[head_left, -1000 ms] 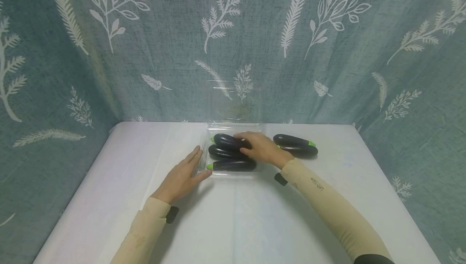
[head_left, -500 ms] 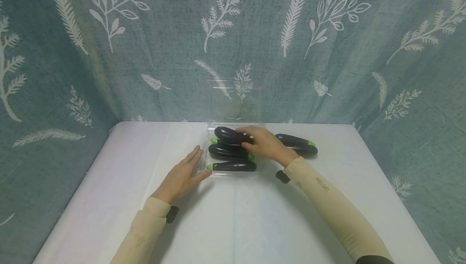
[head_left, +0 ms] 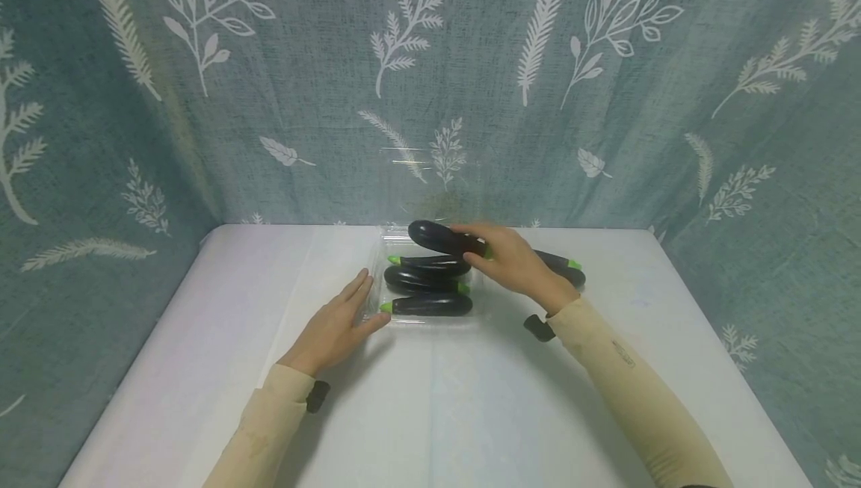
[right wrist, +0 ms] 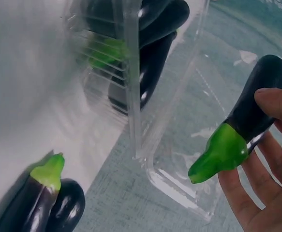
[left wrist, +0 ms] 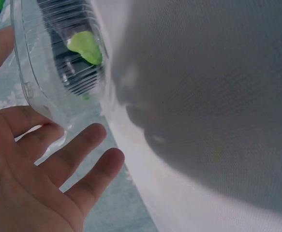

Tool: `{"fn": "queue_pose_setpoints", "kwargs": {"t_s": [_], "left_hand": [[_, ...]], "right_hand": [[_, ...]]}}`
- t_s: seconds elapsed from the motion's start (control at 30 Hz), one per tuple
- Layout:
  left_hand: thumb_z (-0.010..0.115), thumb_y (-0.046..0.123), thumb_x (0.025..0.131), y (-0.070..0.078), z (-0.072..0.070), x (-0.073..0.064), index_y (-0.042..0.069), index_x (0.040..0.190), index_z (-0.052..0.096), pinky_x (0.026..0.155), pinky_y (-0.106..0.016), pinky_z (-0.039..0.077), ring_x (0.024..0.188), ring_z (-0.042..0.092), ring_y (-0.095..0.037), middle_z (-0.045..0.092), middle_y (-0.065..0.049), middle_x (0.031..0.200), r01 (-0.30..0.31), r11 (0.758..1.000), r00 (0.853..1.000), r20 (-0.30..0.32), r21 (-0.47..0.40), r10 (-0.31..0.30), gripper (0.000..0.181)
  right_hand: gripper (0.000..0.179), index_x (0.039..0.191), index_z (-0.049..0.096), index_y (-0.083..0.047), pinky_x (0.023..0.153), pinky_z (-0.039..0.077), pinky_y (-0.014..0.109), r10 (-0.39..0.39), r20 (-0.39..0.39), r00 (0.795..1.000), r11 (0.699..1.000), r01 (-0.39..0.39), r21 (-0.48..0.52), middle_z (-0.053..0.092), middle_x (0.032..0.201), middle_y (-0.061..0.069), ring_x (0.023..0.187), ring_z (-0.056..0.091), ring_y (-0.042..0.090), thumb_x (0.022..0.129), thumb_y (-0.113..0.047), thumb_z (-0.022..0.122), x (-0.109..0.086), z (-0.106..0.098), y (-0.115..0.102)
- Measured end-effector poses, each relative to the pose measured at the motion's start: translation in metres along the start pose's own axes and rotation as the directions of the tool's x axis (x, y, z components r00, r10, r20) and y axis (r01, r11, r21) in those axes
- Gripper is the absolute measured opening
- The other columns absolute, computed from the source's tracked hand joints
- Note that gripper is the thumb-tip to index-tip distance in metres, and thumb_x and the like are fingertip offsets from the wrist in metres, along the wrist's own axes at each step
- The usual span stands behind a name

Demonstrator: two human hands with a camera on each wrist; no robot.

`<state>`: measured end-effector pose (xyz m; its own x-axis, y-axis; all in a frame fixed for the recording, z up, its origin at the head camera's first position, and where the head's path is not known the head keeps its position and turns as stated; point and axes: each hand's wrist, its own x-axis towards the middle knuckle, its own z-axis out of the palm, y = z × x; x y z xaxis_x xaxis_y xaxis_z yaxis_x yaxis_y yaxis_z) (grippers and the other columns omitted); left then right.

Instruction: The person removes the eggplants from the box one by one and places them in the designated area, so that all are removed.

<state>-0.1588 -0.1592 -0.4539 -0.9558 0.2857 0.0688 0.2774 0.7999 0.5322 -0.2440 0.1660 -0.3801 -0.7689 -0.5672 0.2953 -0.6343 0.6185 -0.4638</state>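
Observation:
My right hand [head_left: 511, 258] pinches a dark eggplant [head_left: 433, 236] between thumb and fingers, raised over the back of a clear plastic clamshell box [head_left: 374, 307]. Its green stem end [right wrist: 223, 153] points out from the hand in the right wrist view. Inside the box, several eggplants [head_left: 432, 305] lie side by side, one with its green cap [left wrist: 86, 47] seen through the ribbed wall. My left hand [head_left: 331, 332] rests beside the box's left side, fingers spread and fairly straight, some touching the wall in the left wrist view.
The box's clear lid [head_left: 433, 181] stands raised at the back, against the patterned curtain [head_left: 303, 84]. Right of the box, two more eggplants [head_left: 575, 276] lie on the white table [head_left: 430, 406], partly hidden behind the right hand.
The right hand has lifted one eggplant up from the others in the box and shifted it back and to the right. The left hand has stayed in place.

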Motion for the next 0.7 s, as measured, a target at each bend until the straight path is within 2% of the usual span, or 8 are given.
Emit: {"fn": "queue_pose_setpoints", "kwargs": {"t_s": [0.17,0.37,0.7], "left_hand": [[0.054,0.061,0.099,-0.001,0.001,0.000,0.005,0.160,0.028,0.120,-0.053,0.028,0.149,0.028,-0.034,0.019,-0.005,0.168,0.005,1.000,1.000,0.004,0.001,-0.005,0.087],[0.052,0.065,0.098,-0.001,0.002,0.000,0.004,0.160,0.028,0.119,-0.054,0.028,0.149,0.029,-0.035,0.020,-0.007,0.168,-0.003,1.000,1.000,-0.001,0.006,0.003,0.090],[0.052,0.064,0.098,-0.001,0.001,0.001,0.004,0.160,0.028,0.119,-0.055,0.027,0.149,0.027,-0.036,0.020,-0.009,0.168,-0.009,1.000,1.000,-0.008,0.010,0.009,0.090]], "right_hand": [[0.052,0.146,0.057,-0.017,0.105,0.048,0.042,-0.026,-0.038,0.999,1.000,0.025,-0.010,0.059,0.144,0.001,0.133,0.054,0.022,0.096,-0.014,0.072,-0.011,-0.004,0.003],[0.051,0.143,0.059,-0.018,0.100,0.050,0.043,-0.036,-0.094,0.995,0.999,0.034,-0.021,0.062,0.140,0.003,0.129,0.057,0.023,0.094,-0.010,0.074,-0.024,-0.009,0.011],[0.052,0.142,0.060,-0.018,0.101,0.050,0.045,0.007,-0.148,0.989,1.000,-0.008,-0.008,0.062,0.139,0.003,0.126,0.059,0.025,0.093,-0.008,0.075,-0.043,-0.016,0.028]]}}
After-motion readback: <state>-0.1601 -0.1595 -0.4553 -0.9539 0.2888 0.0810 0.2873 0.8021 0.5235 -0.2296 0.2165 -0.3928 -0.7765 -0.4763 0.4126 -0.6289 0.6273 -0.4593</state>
